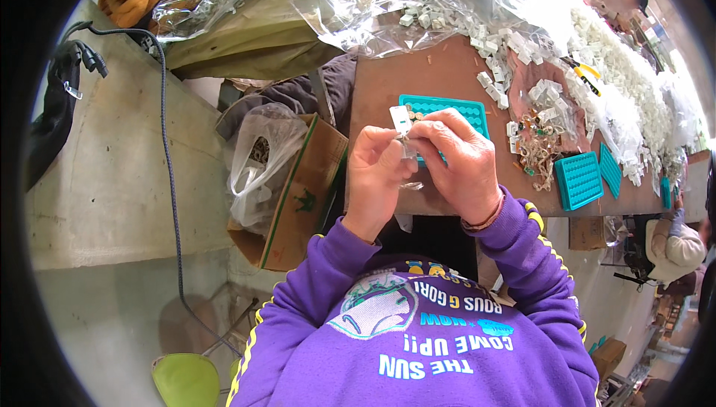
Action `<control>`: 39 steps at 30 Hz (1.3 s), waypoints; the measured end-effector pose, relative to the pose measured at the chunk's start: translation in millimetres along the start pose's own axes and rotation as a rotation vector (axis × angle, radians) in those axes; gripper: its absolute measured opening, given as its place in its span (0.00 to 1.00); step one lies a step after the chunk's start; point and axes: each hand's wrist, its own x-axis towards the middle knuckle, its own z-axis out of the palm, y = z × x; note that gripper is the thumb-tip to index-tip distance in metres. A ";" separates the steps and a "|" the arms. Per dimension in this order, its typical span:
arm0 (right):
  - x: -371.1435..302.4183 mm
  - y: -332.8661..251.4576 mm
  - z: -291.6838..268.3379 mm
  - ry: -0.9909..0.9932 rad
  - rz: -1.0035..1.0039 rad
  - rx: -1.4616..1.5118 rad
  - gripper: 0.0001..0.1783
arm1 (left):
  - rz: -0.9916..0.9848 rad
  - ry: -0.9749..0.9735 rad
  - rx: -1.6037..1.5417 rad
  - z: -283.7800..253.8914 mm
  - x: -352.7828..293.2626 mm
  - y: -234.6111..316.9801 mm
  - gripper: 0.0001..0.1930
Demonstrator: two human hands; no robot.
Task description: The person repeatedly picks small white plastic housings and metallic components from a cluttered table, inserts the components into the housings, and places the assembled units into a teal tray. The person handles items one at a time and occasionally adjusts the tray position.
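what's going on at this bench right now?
A person in a purple sweatshirt is handling a small white rectangular part, with the left hand and right hand brought together at its near end. The finer detail between the fingertips is too small to make out. The hands are over a teal dimpled tray on the brown tabletop. To the right lie two more teal trays and a heap of white parts.

Our left hand [373, 176] and right hand [466, 168] close together, thumbs and forefingers pinched, fingertips almost meeting, our wrists [483, 219] behind and wider apart than the fingers, both forearms [332, 259] farther back, angled inward toward the fingertips.
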 end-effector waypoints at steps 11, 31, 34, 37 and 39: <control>3.5 -3.1 -11.9 0.013 -0.034 0.029 0.10 | -0.019 -0.066 -0.024 1.4 0.0 3.1 0.08; 9.8 42.9 3.2 -0.072 0.045 -0.149 0.09 | -0.063 -0.035 -0.150 -3.2 3.4 4.4 0.07; 5.7 54.4 13.4 -0.114 -0.021 -0.226 0.06 | -0.066 -0.031 -0.154 -3.8 3.3 4.2 0.07; 1.7 58.8 15.8 -0.109 -0.018 -0.213 0.06 | -0.082 -0.012 -0.157 -2.7 3.2 4.4 0.07; -0.4 58.5 14.8 -0.109 -0.016 -0.200 0.05 | -0.093 0.005 -0.149 -1.6 3.6 4.3 0.07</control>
